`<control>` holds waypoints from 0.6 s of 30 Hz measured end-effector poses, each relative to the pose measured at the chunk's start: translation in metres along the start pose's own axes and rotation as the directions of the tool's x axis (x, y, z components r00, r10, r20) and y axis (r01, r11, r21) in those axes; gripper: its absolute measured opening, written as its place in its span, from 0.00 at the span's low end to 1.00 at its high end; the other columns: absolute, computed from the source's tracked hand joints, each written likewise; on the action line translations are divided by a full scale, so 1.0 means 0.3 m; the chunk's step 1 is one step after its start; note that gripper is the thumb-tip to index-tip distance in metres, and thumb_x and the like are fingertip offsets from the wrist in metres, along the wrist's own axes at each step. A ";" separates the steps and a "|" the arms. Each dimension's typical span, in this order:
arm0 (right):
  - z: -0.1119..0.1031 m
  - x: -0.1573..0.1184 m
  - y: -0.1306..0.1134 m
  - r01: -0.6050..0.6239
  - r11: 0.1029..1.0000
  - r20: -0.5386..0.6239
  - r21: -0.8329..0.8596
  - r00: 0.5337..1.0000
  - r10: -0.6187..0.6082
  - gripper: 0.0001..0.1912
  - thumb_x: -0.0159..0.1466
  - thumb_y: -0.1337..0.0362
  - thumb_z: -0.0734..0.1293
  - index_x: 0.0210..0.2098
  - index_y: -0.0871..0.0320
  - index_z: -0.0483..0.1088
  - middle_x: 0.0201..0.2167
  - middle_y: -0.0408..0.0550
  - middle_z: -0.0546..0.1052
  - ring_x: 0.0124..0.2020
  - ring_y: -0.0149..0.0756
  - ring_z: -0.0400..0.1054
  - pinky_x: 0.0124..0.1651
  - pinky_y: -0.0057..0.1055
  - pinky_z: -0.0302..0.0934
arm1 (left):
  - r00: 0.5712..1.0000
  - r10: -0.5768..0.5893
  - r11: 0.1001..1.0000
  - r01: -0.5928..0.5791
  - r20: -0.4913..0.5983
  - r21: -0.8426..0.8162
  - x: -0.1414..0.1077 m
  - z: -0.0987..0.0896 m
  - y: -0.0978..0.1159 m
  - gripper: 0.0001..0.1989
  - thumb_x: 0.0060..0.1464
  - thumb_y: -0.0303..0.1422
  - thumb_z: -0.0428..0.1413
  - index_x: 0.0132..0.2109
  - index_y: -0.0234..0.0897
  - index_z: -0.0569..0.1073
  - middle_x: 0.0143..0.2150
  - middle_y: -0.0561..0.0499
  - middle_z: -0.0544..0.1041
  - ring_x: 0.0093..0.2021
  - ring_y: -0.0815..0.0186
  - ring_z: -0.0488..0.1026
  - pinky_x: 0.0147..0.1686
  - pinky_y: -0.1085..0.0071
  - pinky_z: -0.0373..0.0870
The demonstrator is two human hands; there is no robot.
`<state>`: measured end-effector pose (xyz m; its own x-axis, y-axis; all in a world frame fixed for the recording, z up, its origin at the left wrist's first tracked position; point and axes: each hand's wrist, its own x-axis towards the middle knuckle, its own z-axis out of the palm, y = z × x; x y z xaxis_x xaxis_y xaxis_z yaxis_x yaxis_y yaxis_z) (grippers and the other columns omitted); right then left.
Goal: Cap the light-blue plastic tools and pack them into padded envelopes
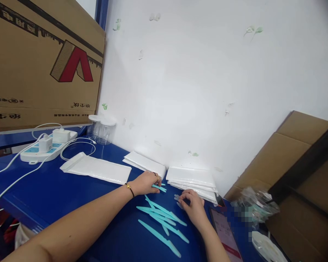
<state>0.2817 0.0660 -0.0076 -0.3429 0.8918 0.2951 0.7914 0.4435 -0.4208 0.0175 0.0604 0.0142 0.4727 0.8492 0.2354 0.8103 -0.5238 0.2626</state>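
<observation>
My left hand (148, 183) is closed on some turquoise plastic sticks (160, 188), whose ends poke out past the fingertips. To the right, my right hand (192, 205) has its fingers curled by small clear pieces (178, 198); the fingertips pinch at one of them. Between and below both hands, several turquoise sticks (160, 214) lie crossed in a loose pile on the blue table (112, 222). One more stick (160, 238) lies apart, nearer to me. White padded envelopes (191, 176) are stacked behind my right hand.
Another white envelope stack (144, 162) and a single envelope (98, 169) lie at the left. A power strip (34, 154) with white cables and lidded clear jars (106, 131) stand further left. At the right are a phone (225, 234), plastic bags (255, 203) and a white roll (266, 247).
</observation>
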 end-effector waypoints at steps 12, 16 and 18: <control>-0.047 -0.065 -0.092 0.083 0.989 0.291 0.124 0.950 -0.116 0.03 0.52 0.62 0.70 0.25 0.54 0.72 0.34 0.44 0.73 0.42 0.42 0.65 0.46 0.38 0.51 | 0.953 0.098 0.965 -0.021 0.286 -0.260 -0.014 0.028 0.061 0.08 0.47 0.38 0.59 0.34 0.39 0.76 0.27 0.55 0.74 0.26 0.71 0.69 0.24 0.78 0.59; -0.032 -0.046 -0.067 0.110 0.977 0.157 0.181 0.978 -0.139 0.06 0.54 0.60 0.68 0.23 0.53 0.72 0.31 0.43 0.72 0.39 0.40 0.67 0.43 0.35 0.54 | 0.979 0.047 0.980 -0.006 0.199 -0.201 -0.001 0.029 0.047 0.06 0.47 0.36 0.59 0.32 0.39 0.76 0.27 0.55 0.75 0.27 0.71 0.70 0.26 0.78 0.59; -0.034 -0.037 -0.036 0.085 0.985 0.088 0.153 0.991 -0.099 0.07 0.54 0.59 0.68 0.22 0.53 0.72 0.30 0.43 0.72 0.37 0.40 0.67 0.42 0.35 0.55 | 0.992 0.014 0.991 0.002 0.123 -0.132 0.004 0.020 0.031 0.05 0.48 0.35 0.58 0.31 0.39 0.76 0.29 0.55 0.76 0.29 0.71 0.71 0.31 0.77 0.60</control>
<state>0.2820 0.0504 0.0025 -0.4628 0.8479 0.2588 0.6726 0.5260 -0.5205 0.0278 0.0570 0.0115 0.5234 0.8433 0.1222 0.7584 -0.5264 0.3845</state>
